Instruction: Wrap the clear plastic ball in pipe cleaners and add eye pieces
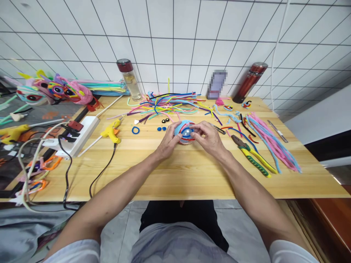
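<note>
A round pipe-cleaner ball (179,128) in light blue, with a red band and a dark blue ring (187,130) around a clear shiny middle, is held just above the table. My left hand (169,140) grips its left side, thumb at the front. From the right, my right hand (208,137) closes thumb and fingers on the edge by the blue ring; its fingertips partly hide that side. Left of the ball lie two blue discs (161,129), a loose blue ring (135,130) and small black-and-white eye pieces (165,120).
Loose pipe cleaners (170,104) pile up behind. Pliers (251,155) and a pink-and-blue bundle (274,140) lie right. A yellow glue gun (112,132) and power strip (82,137) with cords are left. A glass bottle (131,80), red flask (249,84) and blurred phone (216,84) stand behind.
</note>
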### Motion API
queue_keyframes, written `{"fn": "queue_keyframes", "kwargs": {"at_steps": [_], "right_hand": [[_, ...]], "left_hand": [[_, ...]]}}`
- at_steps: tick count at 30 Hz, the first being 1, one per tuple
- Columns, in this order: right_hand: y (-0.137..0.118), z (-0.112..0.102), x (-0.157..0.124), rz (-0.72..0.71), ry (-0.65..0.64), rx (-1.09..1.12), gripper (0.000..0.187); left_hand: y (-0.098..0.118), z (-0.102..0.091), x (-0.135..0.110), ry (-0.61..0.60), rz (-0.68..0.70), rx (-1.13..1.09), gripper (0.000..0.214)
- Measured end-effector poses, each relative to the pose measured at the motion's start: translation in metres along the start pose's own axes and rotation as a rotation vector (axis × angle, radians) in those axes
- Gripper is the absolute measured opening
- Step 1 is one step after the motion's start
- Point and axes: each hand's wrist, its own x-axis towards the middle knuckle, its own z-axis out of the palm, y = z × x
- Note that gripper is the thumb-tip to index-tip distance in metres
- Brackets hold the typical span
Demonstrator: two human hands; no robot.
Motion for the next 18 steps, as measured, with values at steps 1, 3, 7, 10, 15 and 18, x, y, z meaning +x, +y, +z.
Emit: {"fn": "queue_keyframes", "kwargs": {"at_steps": [1, 3, 7, 10, 15, 18], "right_hand": [[0.000, 0.000, 0.000, -0.008, -0.003, -0.004, 0.018], [0.001, -0.001, 0.000, -0.016, -0.013, -0.007, 0.019], [0.004, -0.002, -0.001, -0.015, -0.032, -0.006, 0.022], [0.008, -0.001, -0.001, -0.018, -0.028, 0.009, 0.024], [0.014, 0.000, -0.001, -0.045, -0.011, 0.026, 0.025], [0.016, 0.000, -0.001, -0.033, -0.011, 0.057, 0.026]], "left_hand": [[0.000, 0.000, 0.000, 0.001, -0.008, -0.014, 0.054], [-0.001, 0.001, 0.000, 0.002, -0.025, -0.044, 0.055], [-0.006, 0.002, 0.001, -0.009, -0.056, -0.113, 0.058], [-0.008, 0.003, 0.002, -0.014, -0.076, -0.181, 0.061], [-0.006, 0.004, 0.003, -0.034, -0.105, -0.277, 0.062], [-0.005, 0.004, 0.004, -0.038, -0.120, -0.322, 0.063]]}}
